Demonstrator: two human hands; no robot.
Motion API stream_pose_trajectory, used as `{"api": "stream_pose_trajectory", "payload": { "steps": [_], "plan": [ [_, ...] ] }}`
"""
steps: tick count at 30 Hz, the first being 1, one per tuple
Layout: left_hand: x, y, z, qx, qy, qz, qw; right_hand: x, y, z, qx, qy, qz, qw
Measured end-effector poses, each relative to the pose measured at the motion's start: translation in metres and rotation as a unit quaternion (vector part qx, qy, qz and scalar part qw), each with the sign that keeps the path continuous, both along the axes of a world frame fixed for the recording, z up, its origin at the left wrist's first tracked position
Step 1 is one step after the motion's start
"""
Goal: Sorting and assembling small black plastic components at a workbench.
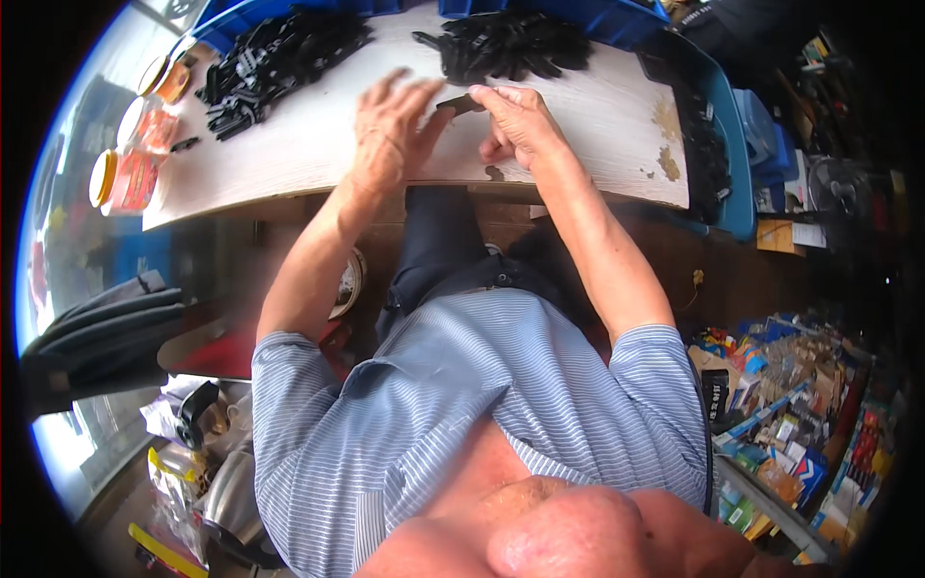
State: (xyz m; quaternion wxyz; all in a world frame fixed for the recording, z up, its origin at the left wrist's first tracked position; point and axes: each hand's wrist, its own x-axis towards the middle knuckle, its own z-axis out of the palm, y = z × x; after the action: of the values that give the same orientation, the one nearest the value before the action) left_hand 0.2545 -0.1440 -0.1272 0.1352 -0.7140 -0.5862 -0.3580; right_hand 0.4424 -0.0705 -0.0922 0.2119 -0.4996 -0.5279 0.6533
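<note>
My right hand (pixel 520 123) is closed in a pinch on a small dark plastic piece (pixel 459 104), held just above the white tabletop (pixel 289 159). Beside it, my left hand (pixel 393 125) has its fingers spread and slightly blurred; its thumb tip is close to the piece's left end, and I cannot tell if it touches. Beyond my hands lie two heaps of black plastic parts, a left heap (pixel 279 69) and a right heap (pixel 506 46). One loose black part (pixel 185 144) rests left of the left heap.
Three clear jars with orange contents, such as the nearest jar (pixel 130 183), line the table's left edge. Blue bins (pixel 617 21) stand along the back. A teal tub (pixel 740 178) with black parts is right of the table. Cluttered boxes (pixel 790 414) fill the lower right.
</note>
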Motion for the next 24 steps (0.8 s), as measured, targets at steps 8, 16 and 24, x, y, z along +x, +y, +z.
{"api": "stream_pose_trajectory", "payload": {
  "steps": [8, 16, 24],
  "plan": [
    [-0.09, 0.055, -0.019, -0.061, 0.17, 0.228, 0.957, 0.098, 0.04, 0.005, 0.035, 0.081, -0.253, 0.963],
    [-0.036, 0.011, 0.0, -0.075, 0.015, -0.039, 0.996, 0.18, 0.081, 0.002, 0.086, 0.033, -0.432, 0.897],
    [0.001, -0.008, -0.001, -0.091, 0.007, -0.094, 0.991, 0.09, 0.072, -0.002, 0.093, -0.043, -0.168, 0.98]
  ]
}}
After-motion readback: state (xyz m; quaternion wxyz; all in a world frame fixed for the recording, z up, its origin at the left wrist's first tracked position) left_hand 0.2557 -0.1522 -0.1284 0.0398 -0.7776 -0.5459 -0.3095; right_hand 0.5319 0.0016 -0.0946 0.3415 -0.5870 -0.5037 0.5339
